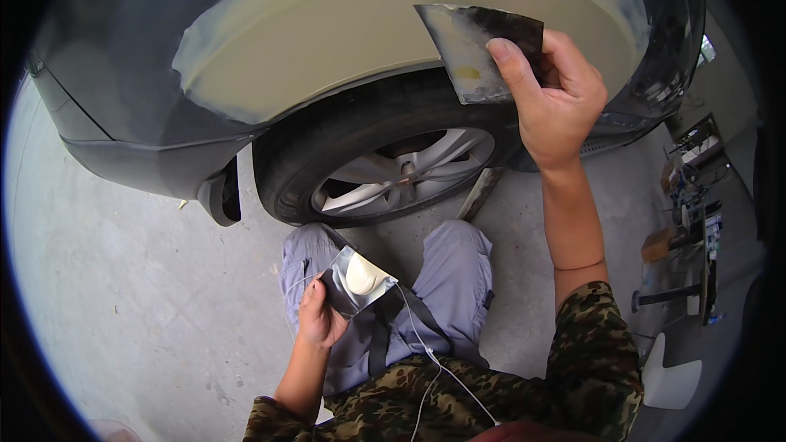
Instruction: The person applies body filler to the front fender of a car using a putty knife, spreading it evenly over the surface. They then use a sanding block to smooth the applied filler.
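Near left, our left hand pinched a plate face-up, probably to cradle paste; far right, our right hand pinched a scraper, perhaps freeing its left edge.

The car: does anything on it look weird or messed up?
Yes, the beige putty patch above the wheel looks odd: its smeary, uneven edges stand out against the dark bodywork.

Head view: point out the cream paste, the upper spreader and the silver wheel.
Cream paste point(363, 276): head view, middle of the mound.
Upper spreader point(474, 49): head view, flat face, left of the thumb.
Silver wheel point(404, 180): head view, centre, where the spokes meet.
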Demonstrator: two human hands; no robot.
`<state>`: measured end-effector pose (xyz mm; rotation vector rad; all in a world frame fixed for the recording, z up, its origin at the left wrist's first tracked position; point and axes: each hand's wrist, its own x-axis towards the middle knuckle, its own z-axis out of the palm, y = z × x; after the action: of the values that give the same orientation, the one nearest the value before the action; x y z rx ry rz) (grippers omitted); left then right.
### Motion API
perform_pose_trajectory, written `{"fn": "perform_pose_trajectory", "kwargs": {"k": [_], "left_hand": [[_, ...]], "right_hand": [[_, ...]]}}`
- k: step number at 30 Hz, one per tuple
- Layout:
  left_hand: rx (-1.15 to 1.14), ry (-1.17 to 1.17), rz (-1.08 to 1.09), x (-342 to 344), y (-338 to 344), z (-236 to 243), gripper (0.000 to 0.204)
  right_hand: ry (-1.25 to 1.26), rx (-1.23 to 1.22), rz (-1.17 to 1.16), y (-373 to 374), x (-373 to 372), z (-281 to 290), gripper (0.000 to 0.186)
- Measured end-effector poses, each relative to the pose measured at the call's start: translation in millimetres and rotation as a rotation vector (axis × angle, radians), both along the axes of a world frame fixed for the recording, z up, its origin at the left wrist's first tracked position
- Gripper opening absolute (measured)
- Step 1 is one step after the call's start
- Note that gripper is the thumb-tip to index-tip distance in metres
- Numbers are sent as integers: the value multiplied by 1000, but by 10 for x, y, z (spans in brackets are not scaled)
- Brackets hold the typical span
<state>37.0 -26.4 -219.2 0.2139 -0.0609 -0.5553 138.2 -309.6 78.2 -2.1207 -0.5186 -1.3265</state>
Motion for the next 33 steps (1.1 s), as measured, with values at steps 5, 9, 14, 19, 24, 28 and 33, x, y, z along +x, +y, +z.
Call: {"fn": "perform_pose_trajectory", "kwargs": {"k": [5,9,14,19,24,28,33], "left_hand": [[-7,29,-13,-35,14,-27,49],[-10,37,-26,-56,6,-60,47],[-11,57,-23,-78,-18,-77,48],[-17,45,-20,-92,-8,-60,50],[-23,33,-9,-105,4,-47,55],[-20,20,-16,-103,8,-63,57],[-27,19,-34,-100,6,-84,57]], "right_hand": [[-25,-81,-30,112,-1,15,19],[-55,-161,-70,193,-15,26,19],[-72,-177,-42,259,6,12,21],[-84,-226,-67,320,9,13,23],[-97,-268,-71,379,5,24,23],[-85,-261,-47,408,18,13,23],[-109,-294,-42,466,50,-1,25]]}}
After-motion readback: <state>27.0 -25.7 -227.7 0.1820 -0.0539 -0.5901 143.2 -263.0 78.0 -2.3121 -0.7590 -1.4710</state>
